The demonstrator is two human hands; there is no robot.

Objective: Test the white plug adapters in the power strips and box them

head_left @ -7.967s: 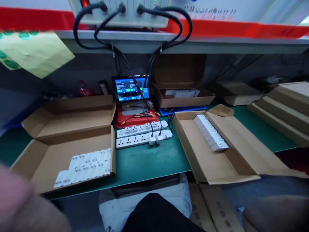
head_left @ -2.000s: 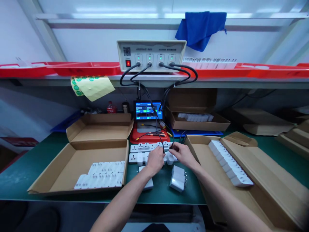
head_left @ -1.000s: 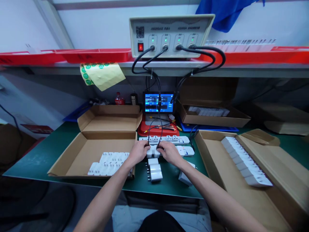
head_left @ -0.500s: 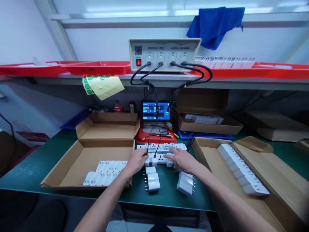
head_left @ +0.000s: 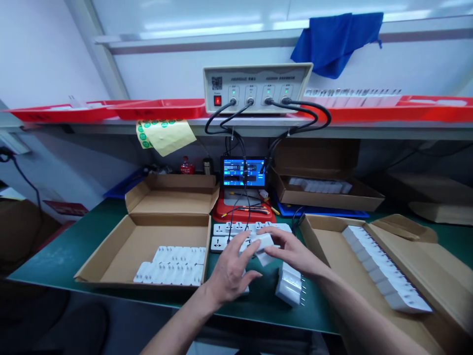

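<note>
My right hand has its thumb and fingers round white plug-in chargers, held over the front power strip. My left hand is just left of them, its fingers spread and thumb apart; its fingertips come close to the chargers, and I cannot tell whether they touch. Beneath that hand a white charger edge shows on the green table, the rest hidden. A row of white chargers lies below my right hand, metal pins facing right. Thin black cables hang down to the strip.
A cardboard box with white chargers stands left; another open box with a charger row stands right. Behind are a second power strip, a small screen and a red tray. A tester box sits on the shelf.
Both hands have left the power strip's sockets. White chargers are now in my right hand, and the strip's left socket is uncovered. My left hand has moved right and nearer, fingers now spread.
</note>
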